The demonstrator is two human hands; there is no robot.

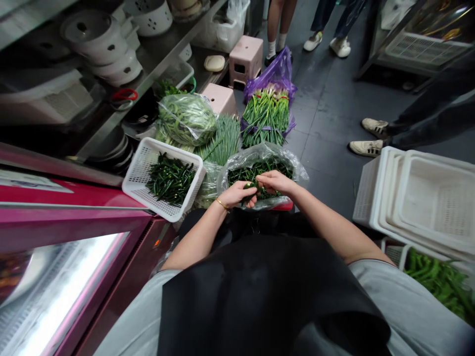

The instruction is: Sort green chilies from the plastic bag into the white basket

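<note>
Over a clear plastic bag of dark green chili peppers, my two hands almost meet. My left hand, with a gold bracelet at the wrist, is closed around a few green chilies. The fingers of my right hand are pinched together at the end of those chilies; what is between the fingertips is too small to make out. To the left, a white perforated basket holds a heap of similar dark green chilies.
Bagged greens and long green stalks lie behind the basket. Garlic shoots sit in a purple bag. Stacked white baskets and green peppers stand right. A fridge is left. Other people's feet are nearby.
</note>
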